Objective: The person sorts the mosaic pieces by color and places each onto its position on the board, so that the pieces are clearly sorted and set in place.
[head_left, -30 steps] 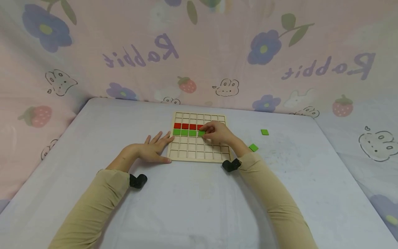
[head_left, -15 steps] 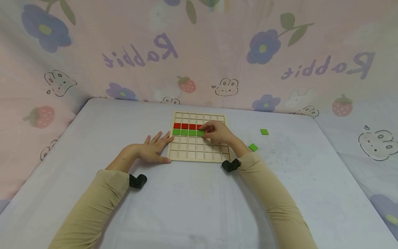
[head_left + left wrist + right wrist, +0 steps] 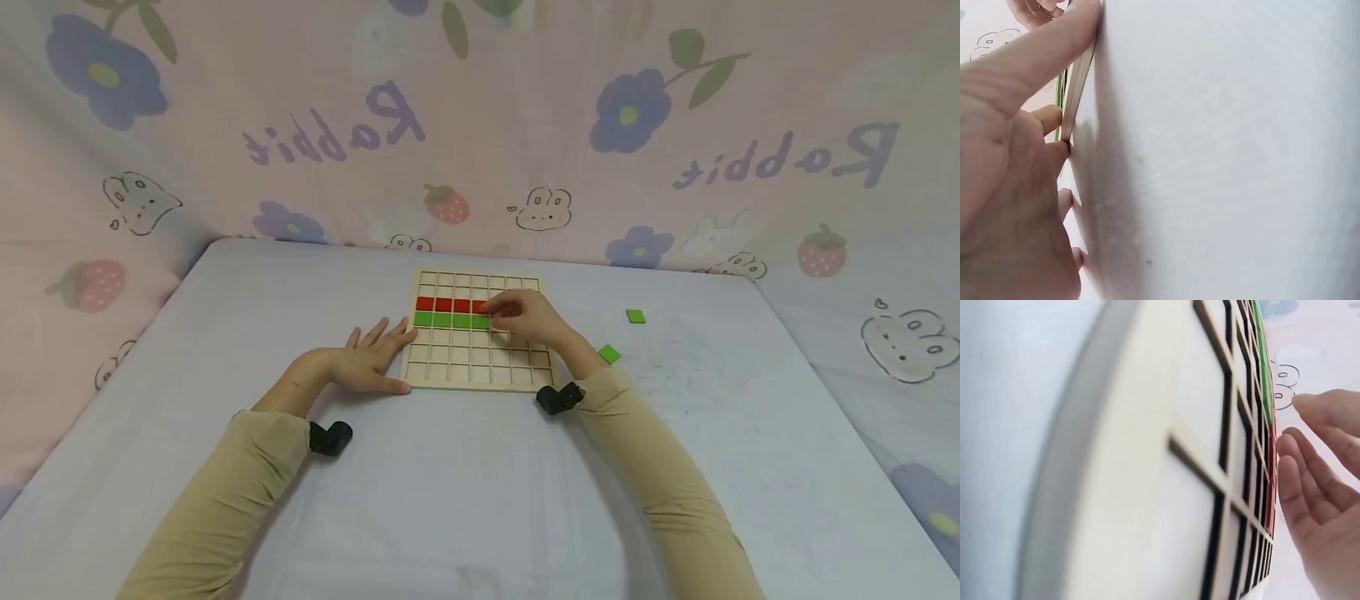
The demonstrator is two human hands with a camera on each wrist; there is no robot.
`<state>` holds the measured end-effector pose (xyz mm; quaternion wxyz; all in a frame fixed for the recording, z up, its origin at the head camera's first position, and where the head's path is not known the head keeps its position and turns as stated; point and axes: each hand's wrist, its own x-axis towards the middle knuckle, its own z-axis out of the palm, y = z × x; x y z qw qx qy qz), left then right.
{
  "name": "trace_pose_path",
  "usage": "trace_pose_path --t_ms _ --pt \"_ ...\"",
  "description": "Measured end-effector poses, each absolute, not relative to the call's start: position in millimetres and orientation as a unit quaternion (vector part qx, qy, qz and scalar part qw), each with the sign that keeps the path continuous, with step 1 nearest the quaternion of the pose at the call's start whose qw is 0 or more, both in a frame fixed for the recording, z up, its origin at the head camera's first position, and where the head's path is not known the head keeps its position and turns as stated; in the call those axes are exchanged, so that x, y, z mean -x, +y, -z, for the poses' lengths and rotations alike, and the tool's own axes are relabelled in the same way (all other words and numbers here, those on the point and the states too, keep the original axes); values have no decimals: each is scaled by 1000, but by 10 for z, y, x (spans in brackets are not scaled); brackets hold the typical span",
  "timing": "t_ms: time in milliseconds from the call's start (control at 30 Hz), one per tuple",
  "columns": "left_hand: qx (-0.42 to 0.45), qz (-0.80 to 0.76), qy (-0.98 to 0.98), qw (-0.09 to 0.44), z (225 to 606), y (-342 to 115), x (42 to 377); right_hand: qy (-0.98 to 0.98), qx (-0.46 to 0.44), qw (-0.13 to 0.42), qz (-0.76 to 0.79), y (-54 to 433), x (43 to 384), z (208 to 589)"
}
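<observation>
A square wooden grid board (image 3: 450, 374) lies on the white table, with red square tiles (image 3: 444, 305) in one row and green square tiles (image 3: 442, 319) in the row just nearer. The left hand (image 3: 363, 365) lies with spread fingers at the board's left edge; its thumb reaches the near left corner. Over the right end of the tile rows, the right hand (image 3: 528, 318) has its fingertips at the last visible red and green tiles and covers the cells beyond. In the right wrist view, thumb and fingers (image 3: 1294, 487) stand apart, with nothing visible between them.
Two loose green tiles lie right of the board: one tile (image 3: 636, 317) farther back, another tile (image 3: 609, 354) beside the right forearm. A patterned cloth (image 3: 480, 125) hangs behind the table. Black wrist cameras (image 3: 332, 438) sit at both cuffs.
The last green tile, partly askew by the right fingertips earlier, now lies level with its row. Both hands have stayed nearly in place; the whole view has shifted slightly.
</observation>
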<state>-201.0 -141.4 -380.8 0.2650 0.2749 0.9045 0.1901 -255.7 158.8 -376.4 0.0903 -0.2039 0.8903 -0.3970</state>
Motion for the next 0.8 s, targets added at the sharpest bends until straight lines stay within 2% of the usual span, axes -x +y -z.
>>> trace_pose_path --t_ms 300,800 --pt "-264 -175 912 262 3888 -1407 2053 884 205 74 414 1714 2543 3769" --pt "-268 -176 909 265 3777 -1385 2002 892 189 59 405 1966 2489 3746"
